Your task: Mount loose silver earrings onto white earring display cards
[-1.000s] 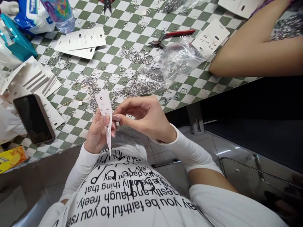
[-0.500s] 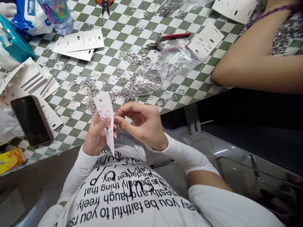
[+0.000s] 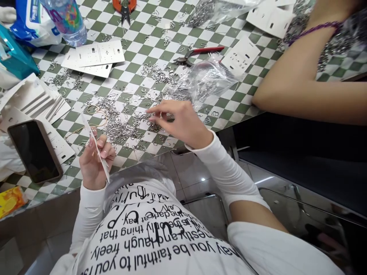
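My left hand [image 3: 94, 160] is closed on a white earring card [image 3: 96, 147], held edge-on near the table's front edge. My right hand [image 3: 177, 120] reaches over the green checked table [image 3: 134, 57] into a heap of small silver metal pieces [image 3: 120, 118]. Its thumb and fingertips are pinched together at the pile; I cannot make out what is between them. A clear plastic bag [image 3: 200, 82] with more silver pieces lies just beyond that hand.
A dark phone [image 3: 34, 151] lies at the left on white cards [image 3: 31, 97]. More cards [image 3: 91, 57], red-handled pliers [image 3: 197, 53], orange-handled cutters [image 3: 124, 7], a bottle [image 3: 67, 19] and a teal box [image 3: 14, 57] sit farther back. Another person's forearm [image 3: 309, 91] rests at the right.
My right hand left the card and moved forward to the silver pile. My left hand swung the card left and turned it edge-on.
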Available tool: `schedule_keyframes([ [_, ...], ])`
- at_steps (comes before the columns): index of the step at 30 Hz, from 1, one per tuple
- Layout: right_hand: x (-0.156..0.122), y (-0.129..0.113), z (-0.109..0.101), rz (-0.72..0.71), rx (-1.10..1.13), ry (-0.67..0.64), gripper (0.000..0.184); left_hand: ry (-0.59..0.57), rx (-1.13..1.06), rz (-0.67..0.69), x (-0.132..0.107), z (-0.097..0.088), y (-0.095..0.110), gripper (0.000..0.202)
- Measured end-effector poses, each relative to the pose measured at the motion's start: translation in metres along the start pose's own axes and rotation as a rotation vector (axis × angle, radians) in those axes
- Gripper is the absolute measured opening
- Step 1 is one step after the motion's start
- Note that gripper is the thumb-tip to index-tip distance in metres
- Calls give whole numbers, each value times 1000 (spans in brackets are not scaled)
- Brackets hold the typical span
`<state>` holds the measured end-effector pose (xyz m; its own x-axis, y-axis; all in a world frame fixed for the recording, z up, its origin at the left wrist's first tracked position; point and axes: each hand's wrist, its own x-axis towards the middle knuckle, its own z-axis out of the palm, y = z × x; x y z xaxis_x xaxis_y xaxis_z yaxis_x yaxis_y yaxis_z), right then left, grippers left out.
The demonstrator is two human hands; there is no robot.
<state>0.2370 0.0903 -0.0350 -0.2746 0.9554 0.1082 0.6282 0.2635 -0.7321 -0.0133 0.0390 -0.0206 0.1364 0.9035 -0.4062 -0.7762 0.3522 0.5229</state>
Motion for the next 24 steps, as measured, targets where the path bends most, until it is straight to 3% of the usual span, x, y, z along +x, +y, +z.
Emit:
schedule_keyframes([
  [3,18,9,-2,-57,-122,55,19,4,17,-17,1,-2,-2,46],
  [8,22,22,4,-160,-341,-17,22,-12,5,-15,1,-4,2,44],
  [17,14,34,7,-133,-140,140,25,-5,-47,-50,5,-6,6,45],
  [24,15,29,16,-147,-289,108,26,-6,10,-45,7,-9,5,43],
])
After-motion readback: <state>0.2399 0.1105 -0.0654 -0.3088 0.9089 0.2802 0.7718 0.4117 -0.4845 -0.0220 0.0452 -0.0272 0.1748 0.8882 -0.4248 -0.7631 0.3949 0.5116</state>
